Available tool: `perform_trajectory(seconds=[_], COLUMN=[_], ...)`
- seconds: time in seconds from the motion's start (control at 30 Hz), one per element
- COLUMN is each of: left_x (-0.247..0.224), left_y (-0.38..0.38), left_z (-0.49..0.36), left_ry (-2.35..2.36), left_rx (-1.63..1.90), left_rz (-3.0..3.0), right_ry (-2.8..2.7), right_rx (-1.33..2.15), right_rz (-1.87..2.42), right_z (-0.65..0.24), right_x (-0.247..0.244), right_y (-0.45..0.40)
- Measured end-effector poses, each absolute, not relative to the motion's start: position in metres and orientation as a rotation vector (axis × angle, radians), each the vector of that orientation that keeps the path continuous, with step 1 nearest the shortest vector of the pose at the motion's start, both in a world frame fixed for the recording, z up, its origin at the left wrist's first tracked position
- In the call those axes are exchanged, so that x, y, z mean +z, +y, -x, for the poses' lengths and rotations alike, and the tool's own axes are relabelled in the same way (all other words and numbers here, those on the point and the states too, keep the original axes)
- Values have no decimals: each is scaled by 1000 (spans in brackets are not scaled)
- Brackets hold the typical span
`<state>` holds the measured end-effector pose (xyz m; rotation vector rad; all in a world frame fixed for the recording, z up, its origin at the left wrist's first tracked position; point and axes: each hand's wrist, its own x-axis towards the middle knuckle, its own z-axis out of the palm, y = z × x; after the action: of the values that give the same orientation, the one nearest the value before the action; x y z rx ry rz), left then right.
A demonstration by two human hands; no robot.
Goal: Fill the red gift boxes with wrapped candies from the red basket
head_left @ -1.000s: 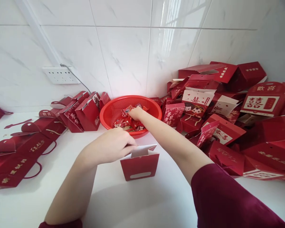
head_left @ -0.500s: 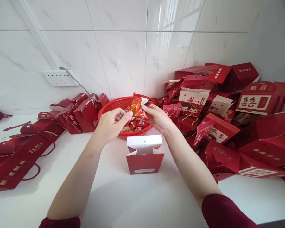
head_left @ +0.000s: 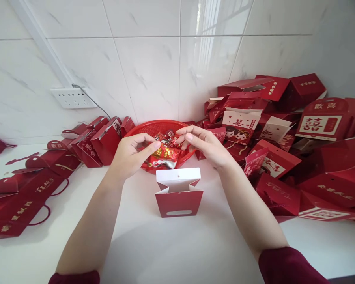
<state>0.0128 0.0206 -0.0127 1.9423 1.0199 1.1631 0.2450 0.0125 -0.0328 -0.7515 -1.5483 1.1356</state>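
Observation:
A shiny red-and-gold snack packet (head_left: 165,156), slightly blurred, hangs between the thumb and fingers of my left hand (head_left: 130,154). My right hand (head_left: 208,146) is just right of the packet, its fingers curved and apart with nothing visible in them. Behind both hands sits a red plastic basket (head_left: 142,128) with several small wrapped sweets (head_left: 168,136) inside. Nearer to me stands a red gift box (head_left: 179,201), upright, its top open and its white flap raised at the back. The packet is above and behind that flap.
Many red gift boxes (head_left: 273,157) are heaped on the right. More boxes (head_left: 26,197), some with cord handles, line the left of the white table (head_left: 171,248). A socket strip (head_left: 72,98) with a cable is on the tiled wall behind.
The packet has come down and a little left, out of my right hand and into my left hand's hold. My right hand has moved right, its fingers loosened.

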Motion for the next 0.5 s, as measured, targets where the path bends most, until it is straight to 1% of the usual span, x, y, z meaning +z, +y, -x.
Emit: perform_trajectory(seconds=[0.23, 0.33, 0.4, 0.5], left_x=[-17, -15, -14, -14], left_y=[16, 13, 13, 12], left_z=[-24, -25, -23, -21], left_ry=[929, 877, 852, 894], left_rx=[1357, 1279, 1176, 1108], left_rz=[-1999, -1924, -1858, -1829], right_ry=[-1855, -1751, -1602, -1456], right_rx=[973, 888, 929, 1099], right_rz=[779, 801, 785, 711], right_z=[-234, -230, -230, -230], right_x=[-27, -28, -28, -26], right_y=[-3, -4, -4, -5])
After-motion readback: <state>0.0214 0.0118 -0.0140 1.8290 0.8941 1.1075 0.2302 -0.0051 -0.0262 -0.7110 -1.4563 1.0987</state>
